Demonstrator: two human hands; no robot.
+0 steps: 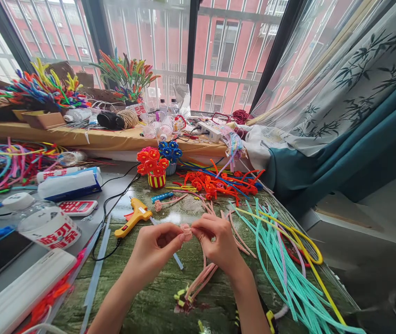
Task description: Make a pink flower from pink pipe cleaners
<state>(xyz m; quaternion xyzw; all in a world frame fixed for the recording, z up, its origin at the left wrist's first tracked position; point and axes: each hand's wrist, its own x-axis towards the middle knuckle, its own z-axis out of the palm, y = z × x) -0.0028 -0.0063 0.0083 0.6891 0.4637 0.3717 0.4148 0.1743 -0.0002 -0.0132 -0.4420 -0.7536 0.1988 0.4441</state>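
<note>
Between my two hands, above the green table, is a small pink fuzzy flower piece. My left hand pinches its left side between thumb and forefinger. The fingertips of my right hand pinch at its right edge. Several pink pipe cleaners lie under and beside my right hand. A second small pink piece on a stem rests beyond my left hand. The yellow glue gun lies to the left of my left hand, with a glue stick nearby.
Turquoise pipe cleaners spread along the right. Red flowers in a striped pot and loose red pieces stand or lie behind. At left are a clear bottle, a calculator and a black cable. A curtain hangs at right.
</note>
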